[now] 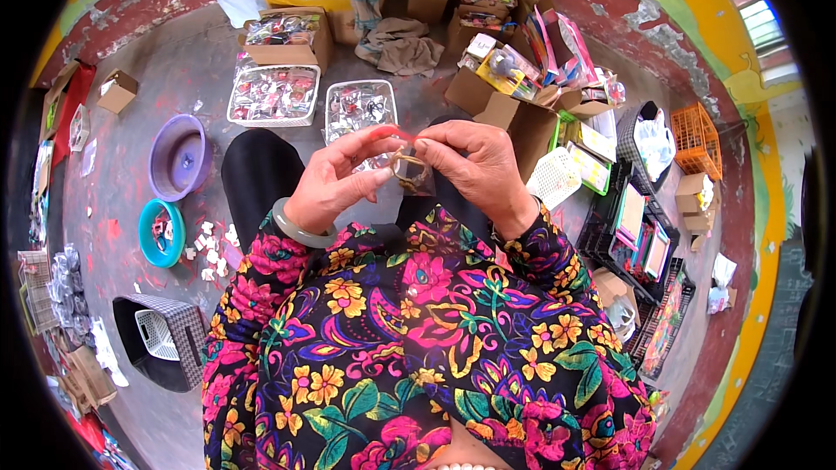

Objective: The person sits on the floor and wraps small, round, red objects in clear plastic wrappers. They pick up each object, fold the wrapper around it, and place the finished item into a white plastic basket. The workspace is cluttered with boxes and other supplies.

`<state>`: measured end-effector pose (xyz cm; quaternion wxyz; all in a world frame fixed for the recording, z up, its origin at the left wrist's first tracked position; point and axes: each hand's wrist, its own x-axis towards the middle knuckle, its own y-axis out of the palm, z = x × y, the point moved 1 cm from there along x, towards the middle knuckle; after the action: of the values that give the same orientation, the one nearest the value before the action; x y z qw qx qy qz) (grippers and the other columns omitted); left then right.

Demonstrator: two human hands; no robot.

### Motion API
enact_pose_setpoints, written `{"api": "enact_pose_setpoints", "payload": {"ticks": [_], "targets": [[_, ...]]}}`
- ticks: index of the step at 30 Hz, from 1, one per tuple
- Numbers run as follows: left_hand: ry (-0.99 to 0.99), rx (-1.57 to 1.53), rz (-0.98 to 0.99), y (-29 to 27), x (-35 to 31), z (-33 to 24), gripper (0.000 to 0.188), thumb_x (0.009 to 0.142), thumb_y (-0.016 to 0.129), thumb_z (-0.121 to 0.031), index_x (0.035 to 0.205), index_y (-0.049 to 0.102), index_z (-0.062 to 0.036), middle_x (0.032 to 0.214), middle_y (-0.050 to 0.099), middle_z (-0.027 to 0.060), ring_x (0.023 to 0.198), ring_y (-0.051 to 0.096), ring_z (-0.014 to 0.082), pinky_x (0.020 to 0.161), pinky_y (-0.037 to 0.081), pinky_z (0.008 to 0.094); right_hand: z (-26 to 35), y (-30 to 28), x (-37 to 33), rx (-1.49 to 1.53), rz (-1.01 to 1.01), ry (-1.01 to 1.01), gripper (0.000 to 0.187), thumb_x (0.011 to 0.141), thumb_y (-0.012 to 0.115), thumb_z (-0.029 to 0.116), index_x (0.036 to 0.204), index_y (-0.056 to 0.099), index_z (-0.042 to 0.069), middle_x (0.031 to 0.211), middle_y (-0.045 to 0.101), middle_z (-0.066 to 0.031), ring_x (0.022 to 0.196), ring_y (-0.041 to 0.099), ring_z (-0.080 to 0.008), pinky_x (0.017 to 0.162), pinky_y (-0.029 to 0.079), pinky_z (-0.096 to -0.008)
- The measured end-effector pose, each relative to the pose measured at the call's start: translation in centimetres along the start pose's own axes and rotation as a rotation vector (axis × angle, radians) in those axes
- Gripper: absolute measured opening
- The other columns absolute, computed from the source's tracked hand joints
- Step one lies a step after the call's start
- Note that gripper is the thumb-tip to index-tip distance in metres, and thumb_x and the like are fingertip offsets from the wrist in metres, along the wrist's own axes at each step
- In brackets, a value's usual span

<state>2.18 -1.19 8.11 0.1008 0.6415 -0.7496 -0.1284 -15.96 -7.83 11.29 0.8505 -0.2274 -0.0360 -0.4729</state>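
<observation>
Both hands pinch red-topped packet, upright

Head cam, fisheye, steep down, close over lap

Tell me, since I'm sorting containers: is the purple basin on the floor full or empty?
Empty: the purple basin shows only its bare inside.

Both forearms enter from the lower edge and converge at centre frame, slightly above the middle. Left hand: wrist bent, fingers curled, thumb and forefinger pinched together toward the right. Right hand: back of hand facing up, fingers bent inward, tips meeting those of the left. Fingertip contact between the two hands appears close, though the exact grip is partly hidden.
</observation>
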Motion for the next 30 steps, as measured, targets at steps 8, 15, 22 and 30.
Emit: {"api": "enact_pose_setpoints", "payload": {"ticks": [8, 15, 22, 30], "targets": [[-0.102, -0.025, -0.082, -0.3, 0.4, 1.0, 0.026, 0.083, 0.061, -0.010, 0.107, 0.055, -0.0016, 0.091, 0.060, 0.0009, 0.065, 0.049, 0.0018, 0.049, 0.037, 0.0153, -0.3, 0.7, 0.0, -0.038, 0.080, -0.143, 0.008, 0.079, 0.061, 0.007, 0.083, 0.064, 0.001, 0.072, 0.061, -0.0110, 0.065, 0.059, -0.0214, 0.057, 0.045, -0.0279], [-0.082, -0.057, -0.115, -0.6, 0.1, 1.3, 0.018, 0.086, 0.056, -0.008, 0.102, 0.057, -0.0005, 0.094, 0.061, 0.0039, 0.068, 0.053, 0.0027, 0.045, 0.037, 0.0143, -0.3, 1.1, -0.1, -0.081, 0.054, -0.153, 0.009, 0.079, 0.061, 0.008, 0.084, 0.064, 0.001, 0.073, 0.061, -0.0110, 0.065, 0.059, -0.0222, 0.058, 0.045, -0.0280], [-0.162, -0.203, -0.071, 0.1, 0.1, 0.4, 0.022, 0.087, 0.055, -0.011, 0.105, 0.057, -0.0003, 0.095, 0.062, 0.0063, 0.072, 0.055, 0.0051, 0.045, 0.038, 0.0159, -0.3, 0.9, -0.1, 0.005, 0.003, -0.032, 0.012, 0.082, 0.060, 0.009, 0.086, 0.063, -0.001, 0.074, 0.062, -0.0100, 0.067, 0.060, -0.0165, 0.059, 0.045, -0.0255], [-0.130, -0.048, -0.067, -0.7, 0.0, 1.7, 0.019, 0.086, 0.055, -0.010, 0.101, 0.059, -0.0001, 0.090, 0.062, 0.0042, 0.067, 0.053, 0.0037, 0.044, 0.038, 0.0165, -1.0, 1.1, -0.2, 0.192, 0.036, 0.067, 0.014, 0.084, 0.059, 0.010, 0.087, 0.063, -0.003, 0.075, 0.063, -0.0087, 0.067, 0.059, -0.0115, 0.058, 0.045, -0.0239]]}}
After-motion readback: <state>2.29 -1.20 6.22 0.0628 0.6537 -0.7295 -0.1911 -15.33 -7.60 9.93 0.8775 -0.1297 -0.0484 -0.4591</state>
